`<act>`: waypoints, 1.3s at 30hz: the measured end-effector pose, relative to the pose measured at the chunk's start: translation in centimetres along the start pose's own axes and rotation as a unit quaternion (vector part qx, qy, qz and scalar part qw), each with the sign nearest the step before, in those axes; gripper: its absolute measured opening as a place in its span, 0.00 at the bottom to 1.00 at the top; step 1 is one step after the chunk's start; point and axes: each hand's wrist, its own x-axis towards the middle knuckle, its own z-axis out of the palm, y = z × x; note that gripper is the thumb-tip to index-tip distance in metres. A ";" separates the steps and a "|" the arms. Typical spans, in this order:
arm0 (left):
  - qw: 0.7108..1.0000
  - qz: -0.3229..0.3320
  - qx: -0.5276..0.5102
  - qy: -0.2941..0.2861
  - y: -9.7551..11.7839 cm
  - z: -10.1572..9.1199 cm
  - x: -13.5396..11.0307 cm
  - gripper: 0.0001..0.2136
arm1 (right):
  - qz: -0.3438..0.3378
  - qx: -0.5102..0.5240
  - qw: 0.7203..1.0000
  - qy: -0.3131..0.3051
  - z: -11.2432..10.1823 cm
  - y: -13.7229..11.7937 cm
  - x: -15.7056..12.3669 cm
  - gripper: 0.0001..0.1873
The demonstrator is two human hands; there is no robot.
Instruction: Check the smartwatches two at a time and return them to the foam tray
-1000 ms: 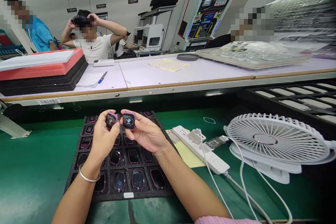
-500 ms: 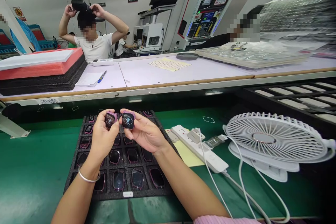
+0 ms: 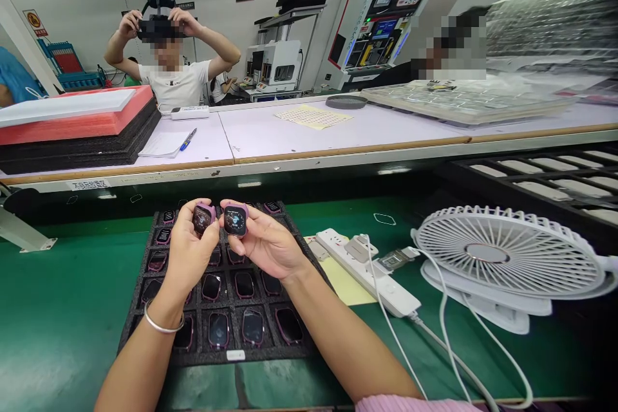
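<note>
Two watches (image 3: 235, 221) held, others (image 3: 244, 284) in compartmented tray (image 3: 271, 353)

The green bench (image 3: 96, 290) carries a tray (image 3: 203, 356), power strip (image 3: 394, 297) and fan (image 3: 487, 253).

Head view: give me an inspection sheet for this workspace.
Surface: green bench under a tray of watches.
Things in hand: left watch and right watch, screens lit, above the tray.
Clutter: power strip, fan, right of the tray.
Hands: left hand grips left watch; right hand grips right watch.
Cables: white cables beside the fan.
Surroundings: co-worker beyond the shelf gripping a headset; foam stack at left.
</note>
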 end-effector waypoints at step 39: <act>0.982 -0.101 -0.146 -0.068 -0.9 -0.4 1.5 0.24 | 0.015 -0.080 0.989 0.122 -1.5 -0.9 0.6 0.23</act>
